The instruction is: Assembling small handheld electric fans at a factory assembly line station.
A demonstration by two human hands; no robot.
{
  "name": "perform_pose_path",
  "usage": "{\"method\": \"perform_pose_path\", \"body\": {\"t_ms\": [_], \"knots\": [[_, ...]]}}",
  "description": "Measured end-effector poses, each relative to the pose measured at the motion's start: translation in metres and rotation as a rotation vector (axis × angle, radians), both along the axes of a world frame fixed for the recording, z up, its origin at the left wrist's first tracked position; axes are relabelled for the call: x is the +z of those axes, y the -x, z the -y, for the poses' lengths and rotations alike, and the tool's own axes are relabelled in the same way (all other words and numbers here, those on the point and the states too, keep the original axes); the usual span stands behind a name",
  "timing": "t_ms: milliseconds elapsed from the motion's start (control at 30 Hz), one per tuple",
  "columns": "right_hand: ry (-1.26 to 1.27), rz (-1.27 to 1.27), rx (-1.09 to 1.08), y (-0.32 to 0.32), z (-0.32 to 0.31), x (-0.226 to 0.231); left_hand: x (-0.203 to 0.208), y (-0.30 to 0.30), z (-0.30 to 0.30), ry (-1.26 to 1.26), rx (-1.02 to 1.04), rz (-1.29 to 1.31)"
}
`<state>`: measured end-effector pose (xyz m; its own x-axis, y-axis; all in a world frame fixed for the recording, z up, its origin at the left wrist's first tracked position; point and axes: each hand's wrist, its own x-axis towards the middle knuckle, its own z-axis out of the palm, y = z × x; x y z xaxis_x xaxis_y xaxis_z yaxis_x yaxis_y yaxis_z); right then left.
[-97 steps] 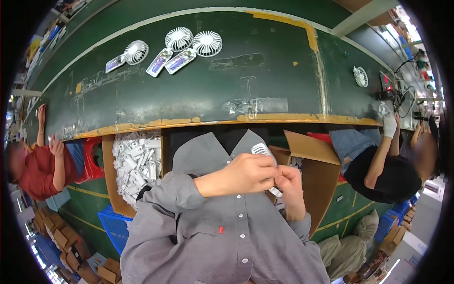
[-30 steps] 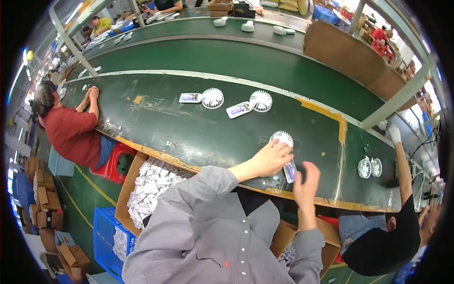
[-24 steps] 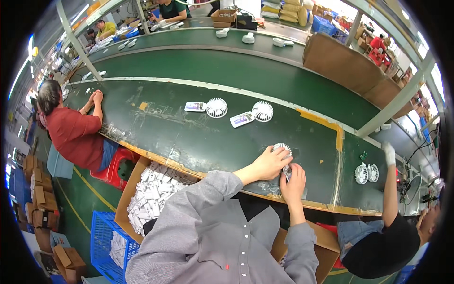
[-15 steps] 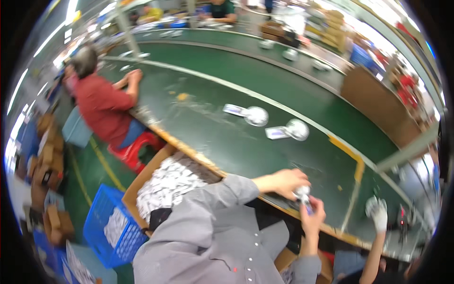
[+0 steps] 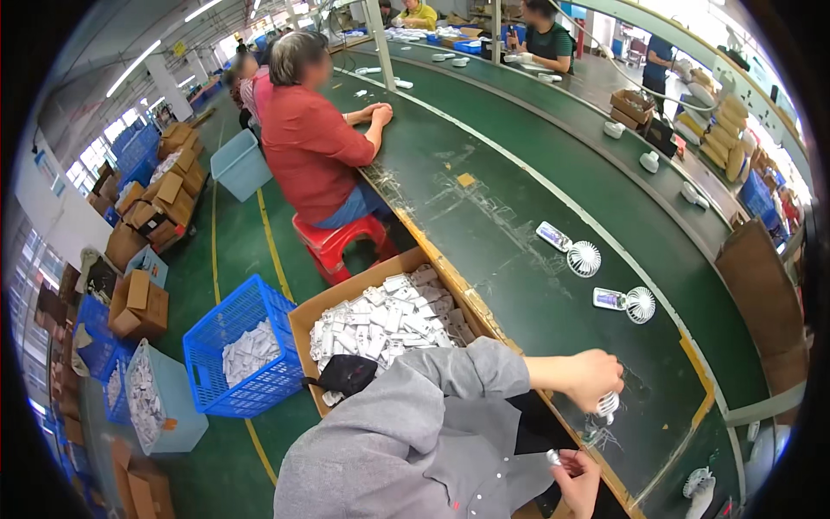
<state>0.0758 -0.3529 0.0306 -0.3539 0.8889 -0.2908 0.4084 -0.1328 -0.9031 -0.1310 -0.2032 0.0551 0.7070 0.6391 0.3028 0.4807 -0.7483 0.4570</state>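
Observation:
At the near table edge, my left hand (image 5: 591,379) is closed on a small white handheld fan (image 5: 609,406). Its caged head shows below my fingers, and the rest of it is hidden. Lower down, close to my shirt, my right hand (image 5: 577,483) pinches a small shiny white or silver piece (image 5: 553,458) whose kind I cannot make out. Farther along the dark green tabletop lie two similar fans, one (image 5: 584,259) farther off and one (image 5: 640,304) nearer. Purple-and-white parts show in their handle ends.
A cardboard box (image 5: 298,333) of white plastic parts stands against the table, beside a blue crate (image 5: 197,363). A person in red (image 5: 311,130) sits on a red stool (image 5: 333,246) at the left. A white-gloved hand (image 5: 702,500) holds another fan at lower right.
The view has swung left, shifting the scene rightward. My hands were together at one fan; now they are apart, the fan in my left and the right drawn lower toward my body.

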Motion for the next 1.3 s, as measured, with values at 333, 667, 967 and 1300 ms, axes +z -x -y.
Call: {"method": "perform_pose_path", "body": {"t_ms": [333, 667, 967, 1300], "knots": [[0.001, -0.805, -0.412, 0.010, -0.002, 0.008, -0.022, 0.001, 0.025, 0.184, -0.252, 0.163], [0.072, -0.538, -0.222, 0.011, 0.011, 0.056, 0.004, -0.028, 0.088, 0.465, -0.454, 0.746], [0.076, -0.788, -0.490, 0.012, 0.032, 0.037, 0.006, -0.034, 0.114, 0.293, -0.304, 0.798], [-0.168, -0.645, -0.677, 0.042, 0.036, 0.041, 0.019, -0.022, 0.132, 0.401, -0.068, 0.731]]}}
